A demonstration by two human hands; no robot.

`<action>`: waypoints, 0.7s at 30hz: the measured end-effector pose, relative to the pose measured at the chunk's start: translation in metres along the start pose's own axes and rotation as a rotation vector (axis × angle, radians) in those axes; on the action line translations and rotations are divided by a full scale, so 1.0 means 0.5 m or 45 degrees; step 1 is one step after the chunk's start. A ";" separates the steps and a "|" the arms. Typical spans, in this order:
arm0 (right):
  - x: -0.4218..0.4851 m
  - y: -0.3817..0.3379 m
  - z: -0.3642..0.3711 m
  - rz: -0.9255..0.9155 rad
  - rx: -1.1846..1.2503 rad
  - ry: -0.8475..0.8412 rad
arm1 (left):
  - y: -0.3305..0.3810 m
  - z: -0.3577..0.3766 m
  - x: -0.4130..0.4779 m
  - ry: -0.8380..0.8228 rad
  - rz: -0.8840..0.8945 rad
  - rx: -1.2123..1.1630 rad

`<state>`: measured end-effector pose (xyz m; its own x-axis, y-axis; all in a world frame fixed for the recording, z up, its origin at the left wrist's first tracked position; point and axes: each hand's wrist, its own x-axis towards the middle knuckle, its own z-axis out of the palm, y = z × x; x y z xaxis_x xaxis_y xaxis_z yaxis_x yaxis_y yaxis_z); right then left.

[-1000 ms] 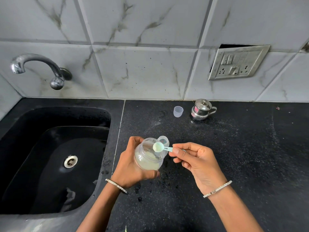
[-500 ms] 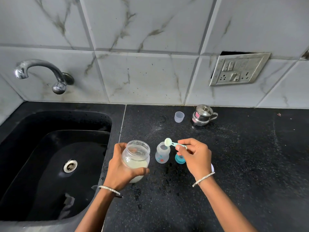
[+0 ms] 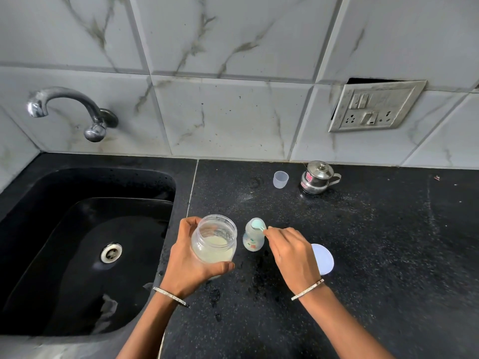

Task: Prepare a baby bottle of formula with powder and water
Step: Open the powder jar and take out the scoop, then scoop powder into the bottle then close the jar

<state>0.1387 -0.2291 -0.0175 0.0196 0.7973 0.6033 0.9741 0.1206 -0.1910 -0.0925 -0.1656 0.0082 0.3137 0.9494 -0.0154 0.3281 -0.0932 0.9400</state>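
A powder jar is gripped in the left hand. A white lid is half hidden behind the right hand, by which a scoop is pinched at the mouth of the clear, upright baby bottle on the table. Farther back, a plastic cup and a steel pot are seen.

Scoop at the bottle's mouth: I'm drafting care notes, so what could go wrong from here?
The scoop pinched by the right hand sits at the narrow mouth of the baby bottle, so a pour could miss onto the counter. Nothing steadies the bottle; a nudge could topple it. The left hand holds the jar lidless near the sink; a tilt might spill its powder.
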 end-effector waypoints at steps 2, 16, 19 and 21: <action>-0.006 0.000 0.004 0.010 0.013 -0.001 | 0.001 -0.001 0.000 -0.007 0.019 0.005; -0.001 0.060 -0.055 1.517 1.690 0.006 | -0.003 0.002 -0.001 -0.012 0.115 -0.010; -0.033 0.106 -0.069 1.487 1.368 -0.036 | -0.003 0.001 -0.002 -0.027 0.115 -0.016; -0.059 0.135 -0.070 1.346 0.761 -0.112 | -0.002 0.001 -0.003 -0.037 0.122 -0.017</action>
<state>0.2116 -0.2651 -0.0211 0.7027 0.7021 -0.1155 0.2297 -0.3775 -0.8971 -0.0930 -0.1673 0.0069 0.3689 0.9272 0.0648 0.2834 -0.1786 0.9422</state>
